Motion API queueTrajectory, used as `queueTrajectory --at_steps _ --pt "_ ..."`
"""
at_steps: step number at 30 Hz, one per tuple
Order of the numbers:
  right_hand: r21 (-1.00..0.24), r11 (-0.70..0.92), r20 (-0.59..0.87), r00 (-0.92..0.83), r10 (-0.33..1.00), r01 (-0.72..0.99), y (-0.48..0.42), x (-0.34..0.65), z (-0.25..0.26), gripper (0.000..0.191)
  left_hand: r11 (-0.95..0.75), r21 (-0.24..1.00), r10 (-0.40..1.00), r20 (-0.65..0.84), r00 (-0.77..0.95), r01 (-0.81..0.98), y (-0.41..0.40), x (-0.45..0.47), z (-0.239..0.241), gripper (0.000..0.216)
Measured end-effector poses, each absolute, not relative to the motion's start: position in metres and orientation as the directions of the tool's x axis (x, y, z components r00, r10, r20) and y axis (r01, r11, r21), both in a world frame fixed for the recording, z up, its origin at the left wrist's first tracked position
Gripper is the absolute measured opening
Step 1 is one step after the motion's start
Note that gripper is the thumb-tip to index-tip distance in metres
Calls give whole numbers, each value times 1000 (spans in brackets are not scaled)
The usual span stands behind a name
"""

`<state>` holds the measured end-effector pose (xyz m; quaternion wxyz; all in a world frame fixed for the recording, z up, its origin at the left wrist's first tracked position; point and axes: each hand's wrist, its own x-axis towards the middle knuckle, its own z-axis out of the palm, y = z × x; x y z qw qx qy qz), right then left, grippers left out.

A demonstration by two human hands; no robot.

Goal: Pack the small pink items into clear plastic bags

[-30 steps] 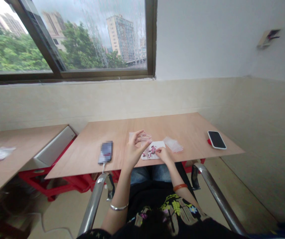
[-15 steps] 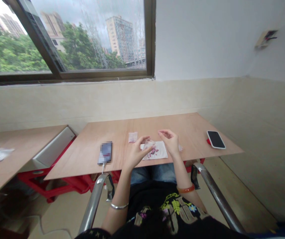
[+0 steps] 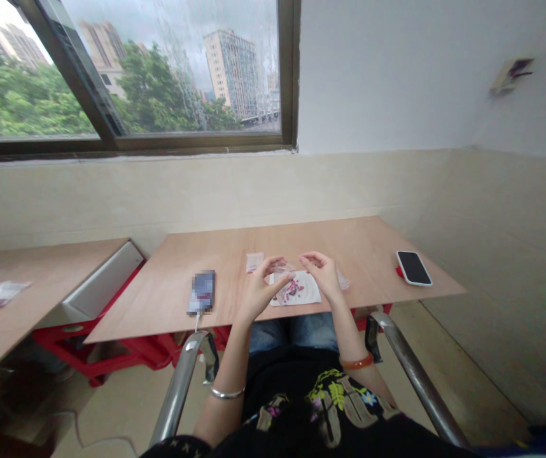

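Note:
Over the near side of the table, my left hand point(image 3: 258, 294) is curled with thumb and fingers closed on a clear plastic bag point(image 3: 281, 268), thin and hard to make out. My right hand point(image 3: 323, 273) faces it, thumb and fingertips pinched together close to the bag; whatever is between them is too small to see. Beneath both hands lies a white sheet point(image 3: 312, 294) with several small pink and dark red pieces point(image 3: 294, 289) scattered on it. Another small clear packet point(image 3: 344, 280) is partly hidden behind my right wrist.
A small packet point(image 3: 254, 262) lies beyond my left hand. To the left is a phone point(image 3: 202, 292) on a cable, and a white-edged phone point(image 3: 414, 268) rests at the right. Metal armrests point(image 3: 184, 375) flank me. A second table point(image 3: 39, 273) stands left.
My right hand has moved slightly left and down, closer to my left hand. The left hand has shifted very little, and more of the pink pieces show between the hands.

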<state>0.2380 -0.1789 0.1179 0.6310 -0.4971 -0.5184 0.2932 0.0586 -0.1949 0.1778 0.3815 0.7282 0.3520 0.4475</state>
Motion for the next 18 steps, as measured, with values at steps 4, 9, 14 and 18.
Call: queueTrajectory --at_steps 4,9,14,18 --pt "-874 13 137 221 966 486 -162 243 53 13 -425 886 875 350 336 184 -196 59 180 44" --pt "-863 -57 73 237 969 501 -159 238 0 22 -405 894 890 337 308 191 -196 57 179 47" --pt "-870 -59 89 273 958 490 -151 236 -23 23 -414 895 886 354 300 167 -195 57 177 45" --pt "-878 -23 133 290 948 478 -146 233 -33 16 -412 897 883 349 314 160 -196 58 177 43"
